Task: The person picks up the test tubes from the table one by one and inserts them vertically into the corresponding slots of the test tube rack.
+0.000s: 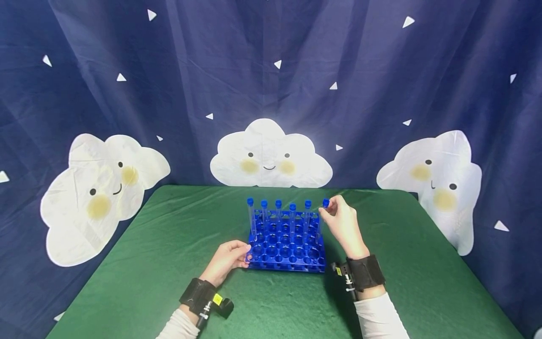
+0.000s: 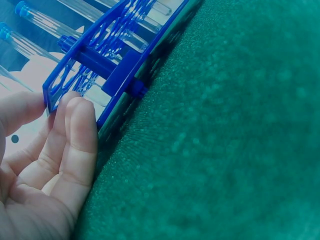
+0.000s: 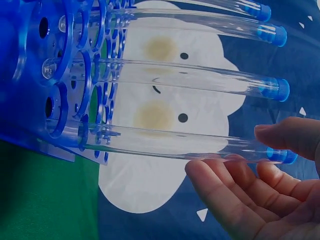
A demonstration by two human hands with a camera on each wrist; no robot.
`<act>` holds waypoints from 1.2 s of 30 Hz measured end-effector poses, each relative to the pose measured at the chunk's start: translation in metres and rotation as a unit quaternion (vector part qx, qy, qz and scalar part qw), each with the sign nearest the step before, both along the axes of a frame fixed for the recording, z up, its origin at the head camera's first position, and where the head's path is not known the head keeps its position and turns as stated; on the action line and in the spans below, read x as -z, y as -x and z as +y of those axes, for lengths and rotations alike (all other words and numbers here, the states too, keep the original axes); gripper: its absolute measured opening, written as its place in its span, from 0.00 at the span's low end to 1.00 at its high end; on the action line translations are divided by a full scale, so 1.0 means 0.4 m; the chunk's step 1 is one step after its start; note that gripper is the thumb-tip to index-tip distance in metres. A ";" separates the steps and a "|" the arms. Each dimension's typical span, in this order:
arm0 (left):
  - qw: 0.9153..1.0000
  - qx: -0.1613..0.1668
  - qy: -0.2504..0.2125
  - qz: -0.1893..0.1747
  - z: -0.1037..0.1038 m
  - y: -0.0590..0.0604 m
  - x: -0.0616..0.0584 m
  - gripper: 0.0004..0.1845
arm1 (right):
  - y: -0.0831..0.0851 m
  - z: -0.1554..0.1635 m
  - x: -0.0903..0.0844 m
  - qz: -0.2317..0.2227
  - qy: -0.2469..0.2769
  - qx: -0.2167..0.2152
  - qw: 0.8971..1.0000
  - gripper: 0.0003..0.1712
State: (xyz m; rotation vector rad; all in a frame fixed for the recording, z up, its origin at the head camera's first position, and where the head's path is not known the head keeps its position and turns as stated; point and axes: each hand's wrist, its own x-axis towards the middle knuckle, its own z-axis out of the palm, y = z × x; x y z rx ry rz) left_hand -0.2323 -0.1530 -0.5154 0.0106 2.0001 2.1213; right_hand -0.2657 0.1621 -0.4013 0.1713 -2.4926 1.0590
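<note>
My right hand (image 1: 344, 225) pinches the blue cap of the end tube (image 1: 322, 217), which stands in the back row of the blue rack (image 1: 285, 249) on the green table (image 1: 148, 263). My left hand (image 1: 226, 261) rests straight-fingered against the rack's corner. If I pull at a slant, the tube may bind and tip the light rack, since my left hand only touches it.
</note>
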 end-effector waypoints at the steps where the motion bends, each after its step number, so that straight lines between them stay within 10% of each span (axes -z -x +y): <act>1: 1.000 0.000 0.000 0.000 0.000 0.000 0.000 0.14 | 0.000 0.000 0.001 -0.003 0.001 0.000 1.000 0.13; 36: 1.000 -0.007 0.002 -0.001 -0.005 -0.005 -0.002 0.16 | -0.014 0.097 -0.055 -0.110 -0.075 -0.081 0.988 0.31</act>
